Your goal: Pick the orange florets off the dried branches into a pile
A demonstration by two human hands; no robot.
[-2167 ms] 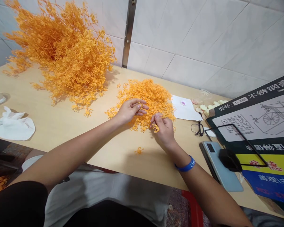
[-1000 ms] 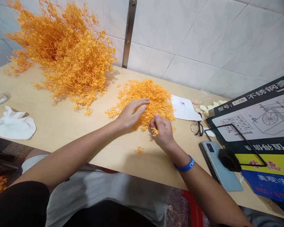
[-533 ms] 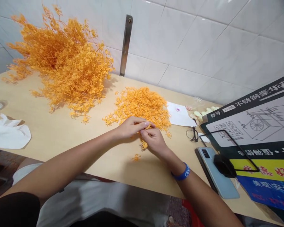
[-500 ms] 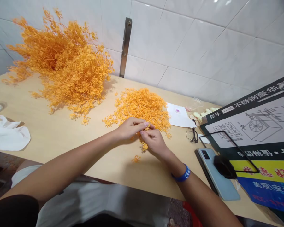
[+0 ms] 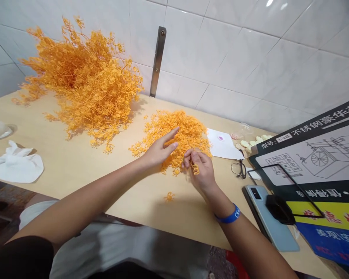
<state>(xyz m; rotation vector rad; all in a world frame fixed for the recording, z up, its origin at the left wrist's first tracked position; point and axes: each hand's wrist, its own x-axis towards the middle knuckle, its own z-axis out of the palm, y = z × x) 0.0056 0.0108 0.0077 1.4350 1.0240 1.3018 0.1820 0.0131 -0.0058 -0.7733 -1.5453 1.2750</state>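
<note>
My left hand [image 5: 159,152] is open, its thumb and index finger stretched out over the near side of a heap of small orange plastic flower pieces [image 5: 180,126]. To its right, my right hand [image 5: 202,168] has its fingers curled round an orange plastic flower piece [image 5: 195,169], partly hidden by them. A blue wristband [image 5: 229,215] circles my right wrist. One loose orange flower piece [image 5: 169,197] lies on the table in front of my hands. At the back left stands a large bushy bundle of orange plastic flower stems [image 5: 90,85].
Right of the heap lie a white paper [image 5: 222,145], folded glasses [image 5: 239,169], a light blue phone [image 5: 267,221] and a black frame-like stand [image 5: 279,209]. A printed box [image 5: 317,155] borders the right side. A white tissue [image 5: 16,164] lies left. Behind rises a tiled wall [image 5: 235,66].
My hands have parted. The left has let go and spread its fingers, while the right has turned and moved slightly right with the flower piece. The camera view has shifted a little.
</note>
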